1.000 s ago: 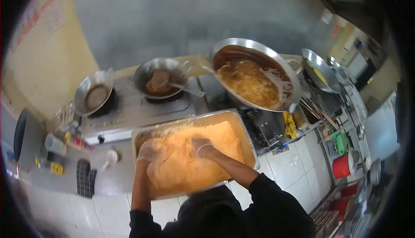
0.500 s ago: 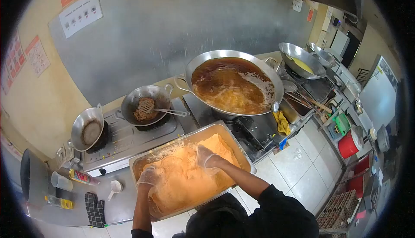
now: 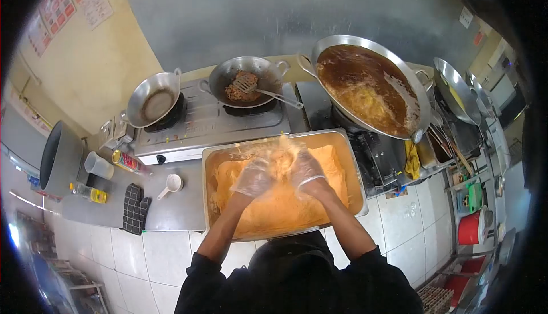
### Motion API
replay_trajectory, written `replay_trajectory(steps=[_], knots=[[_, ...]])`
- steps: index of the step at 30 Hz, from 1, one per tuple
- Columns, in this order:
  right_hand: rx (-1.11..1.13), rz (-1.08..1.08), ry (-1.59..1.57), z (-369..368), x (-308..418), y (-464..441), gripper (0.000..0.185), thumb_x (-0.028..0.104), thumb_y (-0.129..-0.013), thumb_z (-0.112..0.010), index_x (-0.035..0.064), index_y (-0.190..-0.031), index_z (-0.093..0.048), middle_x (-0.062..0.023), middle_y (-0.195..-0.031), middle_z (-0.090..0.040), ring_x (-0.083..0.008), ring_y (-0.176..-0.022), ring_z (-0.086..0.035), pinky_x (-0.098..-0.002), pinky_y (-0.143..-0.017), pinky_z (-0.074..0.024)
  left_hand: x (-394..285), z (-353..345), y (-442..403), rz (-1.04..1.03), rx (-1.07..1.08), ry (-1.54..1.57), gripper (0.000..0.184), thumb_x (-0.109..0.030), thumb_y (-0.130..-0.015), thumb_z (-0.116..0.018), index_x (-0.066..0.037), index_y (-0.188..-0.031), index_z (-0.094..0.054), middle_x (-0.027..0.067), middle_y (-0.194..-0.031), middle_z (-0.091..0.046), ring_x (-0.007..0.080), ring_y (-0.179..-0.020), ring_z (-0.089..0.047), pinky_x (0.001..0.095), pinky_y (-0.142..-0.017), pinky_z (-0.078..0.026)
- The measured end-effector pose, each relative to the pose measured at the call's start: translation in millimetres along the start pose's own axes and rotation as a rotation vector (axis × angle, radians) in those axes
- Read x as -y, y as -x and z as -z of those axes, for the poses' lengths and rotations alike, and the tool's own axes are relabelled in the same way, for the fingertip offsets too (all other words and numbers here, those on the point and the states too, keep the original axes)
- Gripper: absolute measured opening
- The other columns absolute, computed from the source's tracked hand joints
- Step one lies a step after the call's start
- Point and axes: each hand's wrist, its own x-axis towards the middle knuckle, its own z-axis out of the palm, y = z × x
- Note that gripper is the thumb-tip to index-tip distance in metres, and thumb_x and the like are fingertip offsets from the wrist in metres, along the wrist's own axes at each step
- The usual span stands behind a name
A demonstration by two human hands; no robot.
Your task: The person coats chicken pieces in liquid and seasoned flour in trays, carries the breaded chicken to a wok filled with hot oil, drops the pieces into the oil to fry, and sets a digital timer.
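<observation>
A large metal tray holds loose orange breading flour. My left hand and my right hand, both in clear plastic gloves, are close together over the tray's far half. Their fingers curl in around a blurred clump of flour-coated food between them. Some of it rises above the fingers, smeared by motion, so its exact kind cannot be made out. Beyond the tray, a big wok of brown bubbling oil stands to the right.
Two smaller pans stand on the stove: an oil-stained pan and a wok with a slotted spatula. On the left counter lie a measuring scoop, an oven mitt, bottles and a plastic jug. A yellow cloth hangs at right.
My hands have come together from opposite sides of the tray, gathering a coated clump between them. The camera view has shifted, so the tray and pans sit differently in the picture.
</observation>
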Motion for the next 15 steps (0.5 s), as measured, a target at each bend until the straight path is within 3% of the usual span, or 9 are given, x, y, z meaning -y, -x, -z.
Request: replay_trajectory(steps=[2,4,6,8,10,11,13,15], knots=[[0.073,-0.032,0.127,16,-7,4,0.055,0.012,-0.092,-0.054,0.0019,-0.145,-0.042,-0.0218,-0.123,-0.064,-0.0384,-0.113,-0.060,-0.0438,-0.101,-0.0452,6,-6,-3,0.039,-0.012,-0.020,0.065,-0.030,-0.083,-0.068,0.007,-0.134,-0.050,0.0287,-0.130,-0.056,0.0378,-0.123,-0.054,0.0406,-0.106,-0.042],[0.138,-0.111,0.274,15,-19,8,0.052,0.011,-0.093,-0.050,0.0000,-0.143,-0.044,-0.0210,-0.121,-0.065,-0.0357,-0.114,-0.060,-0.0418,-0.103,-0.0442,23,-7,-7,0.218,0.248,-0.299,0.063,-0.030,-0.083,-0.068,0.008,-0.130,-0.050,0.0273,-0.122,-0.059,0.0367,-0.115,-0.059,0.0413,-0.100,-0.046],[0.136,-0.195,0.330,-3,-32,9,0.048,0.010,-0.094,-0.048,-0.0040,-0.140,-0.047,-0.0201,-0.117,-0.067,-0.0324,-0.112,-0.062,-0.0391,-0.103,-0.0449,16,-27,-8,0.093,0.213,-0.282,0.061,-0.030,-0.084,-0.067,0.008,-0.129,-0.049,0.0273,-0.117,-0.060,0.0367,-0.111,-0.060,0.0413,-0.097,-0.048],[0.178,-0.012,0.376,-18,-46,10,0.041,0.008,-0.093,-0.049,-0.0010,-0.133,-0.054,-0.0200,-0.111,-0.068,-0.0309,-0.098,-0.067,-0.0412,-0.092,-0.0515,-1,-21,-10,-0.025,0.176,-0.265,0.060,-0.031,-0.085,-0.066,0.007,-0.128,-0.049,0.0272,-0.113,-0.060,0.0368,-0.107,-0.061,0.0412,-0.094,-0.049],[-0.148,0.332,0.236,15,-35,4,0.030,0.009,-0.088,-0.057,0.0005,-0.117,-0.060,-0.0190,-0.099,-0.069,-0.0317,-0.077,-0.068,-0.0457,-0.072,-0.0544,-27,16,-20,0.060,0.115,-0.004,0.058,-0.019,-0.084,-0.070,0.006,-0.131,-0.047,0.0224,-0.115,-0.061,0.0316,-0.105,-0.062,0.0375,-0.092,-0.050],[0.130,0.232,0.469,34,-45,-5,0.037,0.010,-0.086,-0.058,-0.0025,-0.121,-0.056,-0.0205,-0.099,-0.066,-0.0311,-0.088,-0.065,-0.0423,-0.080,-0.0515,-23,21,-29,0.048,0.113,-0.007,0.058,-0.019,-0.084,-0.070,0.006,-0.131,-0.047,0.0224,-0.115,-0.061,0.0316,-0.105,-0.062,0.0375,-0.092,-0.050],[0.204,0.222,0.366,80,-32,-10,0.033,0.011,-0.085,-0.059,-0.0024,-0.116,-0.056,-0.0204,-0.096,-0.065,-0.0312,-0.086,-0.064,-0.0424,-0.079,-0.0512,-19,32,-49,-0.157,0.034,0.508,0.062,-0.003,-0.079,-0.074,0.003,-0.134,-0.046,0.0156,-0.118,-0.061,0.0219,-0.102,-0.061,0.0334,-0.089,-0.051],[0.179,0.253,0.260,126,-17,-22,0.031,0.012,-0.084,-0.060,-0.0023,-0.111,-0.057,-0.0203,-0.094,-0.064,-0.0314,-0.084,-0.063,-0.0426,-0.078,-0.0509,-45,56,-69,-0.133,0.092,0.535,0.066,0.001,-0.077,-0.075,0.003,-0.135,-0.044,0.0136,-0.119,-0.059,0.0183,-0.103,-0.059,0.0321,-0.089,-0.050]])
